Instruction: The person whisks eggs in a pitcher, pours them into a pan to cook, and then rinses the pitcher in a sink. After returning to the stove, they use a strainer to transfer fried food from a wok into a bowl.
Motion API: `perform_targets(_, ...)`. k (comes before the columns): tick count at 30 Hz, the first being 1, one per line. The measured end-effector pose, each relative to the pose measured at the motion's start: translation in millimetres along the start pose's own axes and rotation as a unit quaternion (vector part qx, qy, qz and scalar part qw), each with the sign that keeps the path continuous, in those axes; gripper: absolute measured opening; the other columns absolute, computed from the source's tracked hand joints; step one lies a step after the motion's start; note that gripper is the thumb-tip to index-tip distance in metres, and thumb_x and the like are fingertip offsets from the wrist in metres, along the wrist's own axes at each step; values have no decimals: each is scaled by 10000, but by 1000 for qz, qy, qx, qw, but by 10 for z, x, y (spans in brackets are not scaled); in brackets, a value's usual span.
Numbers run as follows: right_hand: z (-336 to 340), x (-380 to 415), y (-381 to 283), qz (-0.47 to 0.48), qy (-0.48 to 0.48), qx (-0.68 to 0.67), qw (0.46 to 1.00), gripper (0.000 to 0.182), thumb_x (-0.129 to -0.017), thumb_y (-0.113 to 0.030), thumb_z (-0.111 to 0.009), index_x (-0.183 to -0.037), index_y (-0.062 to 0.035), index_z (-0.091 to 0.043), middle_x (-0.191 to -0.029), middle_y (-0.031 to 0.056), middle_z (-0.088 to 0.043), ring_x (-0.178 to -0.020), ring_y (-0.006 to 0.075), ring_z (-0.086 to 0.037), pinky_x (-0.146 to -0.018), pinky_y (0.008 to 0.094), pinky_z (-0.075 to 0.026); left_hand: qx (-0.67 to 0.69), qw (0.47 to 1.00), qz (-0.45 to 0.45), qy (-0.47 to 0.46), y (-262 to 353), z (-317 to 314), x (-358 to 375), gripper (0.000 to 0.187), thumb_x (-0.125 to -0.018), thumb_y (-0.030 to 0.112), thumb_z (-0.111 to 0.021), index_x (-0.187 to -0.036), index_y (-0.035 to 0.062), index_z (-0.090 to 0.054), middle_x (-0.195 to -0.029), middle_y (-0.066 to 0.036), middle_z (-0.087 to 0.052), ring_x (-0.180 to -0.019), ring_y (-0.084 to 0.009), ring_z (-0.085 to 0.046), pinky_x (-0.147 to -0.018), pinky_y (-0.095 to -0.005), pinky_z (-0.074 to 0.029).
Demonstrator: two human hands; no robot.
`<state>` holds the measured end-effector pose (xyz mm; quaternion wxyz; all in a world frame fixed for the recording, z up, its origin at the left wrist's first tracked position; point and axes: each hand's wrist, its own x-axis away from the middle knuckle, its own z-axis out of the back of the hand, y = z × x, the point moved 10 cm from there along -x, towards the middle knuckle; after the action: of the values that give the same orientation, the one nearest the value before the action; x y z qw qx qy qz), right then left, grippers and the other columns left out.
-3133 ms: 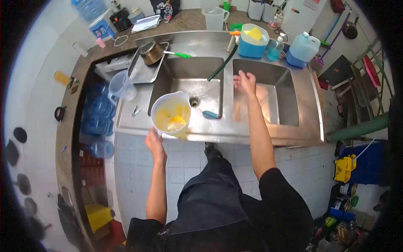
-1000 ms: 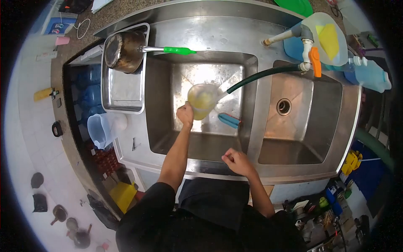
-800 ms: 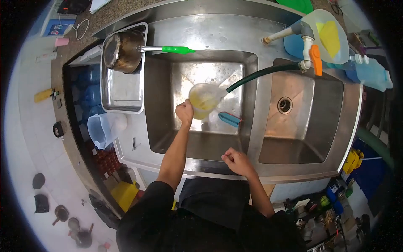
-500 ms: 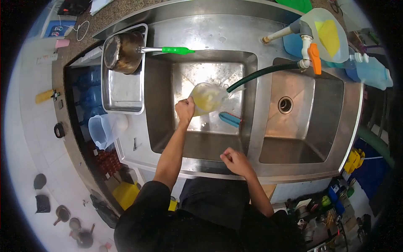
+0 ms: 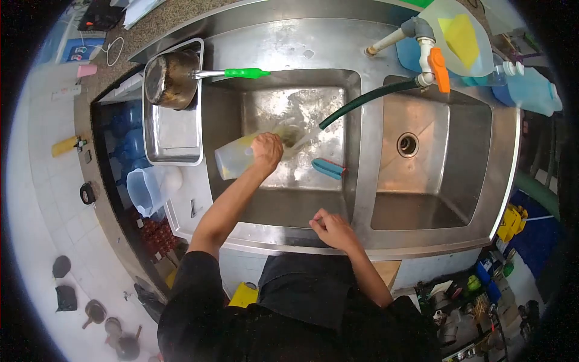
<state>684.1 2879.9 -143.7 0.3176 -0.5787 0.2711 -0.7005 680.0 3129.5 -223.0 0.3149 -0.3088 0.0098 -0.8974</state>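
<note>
Tilting on its side within the basin (image 5: 283, 208), toward its left wall, is a jug (image 5: 228, 161) of cloudy, see-through plastic. The left hand (image 5: 267, 151) has its fingers folded tightly around the jug's handle side; the handle itself is hidden. Yellowish liquid spreads beyond the knuckles, over the middle of the basin, while yellow colour also shows through the jug's wall. So the emptying looks partly done, with some residue apparently left inside; how much, I cannot tell. Water runs thinly from the dark green, bendy hose (image 5: 368, 101) over the basin's right side. The right hand (image 5: 335, 231) is at the basin's front rim, fingers loosely bent, thumb slightly apart, pinching nothing visible. Inside the basin, right of centre, lies a blue, boat-shaped scrubber (image 5: 328, 168), apart from the jug. Left of the basin, a scorched, round pot (image 5: 172, 79) sits tipped on a shiny oblong tray (image 5: 174, 139); nearer the front is a pale blue pitcher (image 5: 143, 190).
</note>
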Motion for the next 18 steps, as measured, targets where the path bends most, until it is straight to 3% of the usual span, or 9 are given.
perform_targets(3, -44, -12, 23, 3, -15, 13, 1000, 255, -865, -279, -555, -916, -31, -531, -749, 171, -643, -737, 340, -626, -705, 436, -461, -27, 999, -17, -15, 147, -1, 35, 211, -845, 145, -501, -949, 25, -639, -881, -131, -649, -808, -259, -643, -567, -387, -513)
perform_targets(7, -30, 17, 45, -3, -16, 15, 1000, 261, -869, -289, -547, -921, -34, -531, -765, 171, -644, -750, 333, -624, -715, 434, -457, -21, 999, -10, -42, 135, -251, 7, 250, -865, 202, -452, -926, 59, -648, -905, -128, -649, -814, -280, -646, -602, -418, -525)
perform_targets(9, 0, 11, 47, -4, -13, 14, 1000, 261, -871, -293, -543, -920, -37, -533, -768, 172, -643, -756, 332, -623, -720, 431, -457, 38, 997, 3, 71, 10, 93, 80, 256, -846, 218, -498, -856, 38, -679, -805, -174, -660, -744, -325, -658, -581, -405, -521)
perform_targets(10, 2, 14, 76, -14, -13, 15, 1000, 259, -872, -294, -542, -921, -39, -535, -772, 170, -643, -760, 332, -622, -723, 429, -457, 38, 997, 2, 71, -9, 88, 91, 256, -846, 218, -498, -856, 38, -679, -805, -174, -660, -744, -325, -658, -581, -405, -521)
perform_targets(12, -13, 15, 121, -23, -14, 15, 1000, 258, -872, -295, -541, -921, -42, -537, -776, 168, -644, -764, 332, -622, -726, 427, -457, 251, 949, 167, 90, -415, 12, 179, 391, -839, 317, -473, -716, 12, -684, -723, -245, -631, -698, -383, -637, -631, -424, -517)
perform_targets(13, -12, 10, 133, -16, -3, 13, 1000, 256, -871, -294, -543, -921, -43, -538, -777, 164, -644, -768, 333, -622, -729, 427, -456, 332, 912, 189, 147, -511, -199, 207, 481, -818, 371, -447, -652, -31, -652, -681, -287, -586, -662, -425, -603, -658, -443, -491)
perform_targets(14, -11, 5, 128, -8, 8, 12, 1000, 255, -869, -294, -545, -921, -44, -540, -778, 161, -645, -771, 333, -622, -733, 427, -456, 330, 912, 191, 148, -518, -315, 232, 481, -818, 371, -447, -652, -31, -652, -681, -287, -586, -662, -425, -603, -658, -443, -491)
perform_targets(16, -26, -8, 111, -8, 8, 12, 1000, 254, -867, -293, -548, -924, -45, -540, -780, 158, -646, -774, 334, -622, -737, 429, -454, 425, 808, 331, 237, -770, -495, 460, 463, -813, 341, -433, -696, -53, -646, -708, -283, -586, -663, -431, -600, -654, -454, -468)
perform_targets(18, -31, 1, 113, -10, 0, 18, 1000, 254, -865, -292, -551, -927, -46, -540, -782, 155, -647, -777, 335, -621, -740, 430, -452, 420, 823, 318, 211, -602, -463, 456, 442, -799, 316, -439, -692, -67, -633, -692, -284, -577, -663, -431, -598, -643, -462, -453)
